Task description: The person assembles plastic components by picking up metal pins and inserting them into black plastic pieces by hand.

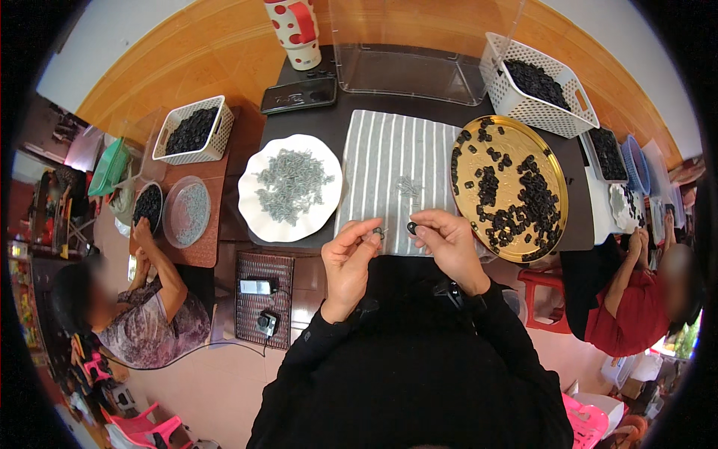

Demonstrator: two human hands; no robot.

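Note:
My left hand [348, 262] is closed in a pinch over the near part of the grey-and-white striped cloth [366, 161]. Between its fingertips shows a small metal pin [381, 232], partly hidden by the fingers. Facing it, a little apart, my right hand [452, 247] pinches a small round black piece [412, 227] between thumb and forefinger. Beyond both hands a small pile of grey metal pins [408, 187] lies on the cloth. To the left, a white wavy-edged plate [250, 187] holds a heap of such pins. On the right, a gold round tray [510, 135] carries many small black pieces.
A phone [299, 96], a spotted tumbler [297, 37] and a see-through plastic box [411, 75] stand at the back. White baskets [576, 120] of black pieces stand on both sides. One person [149, 314] works at the left, another [628, 307] at the right.

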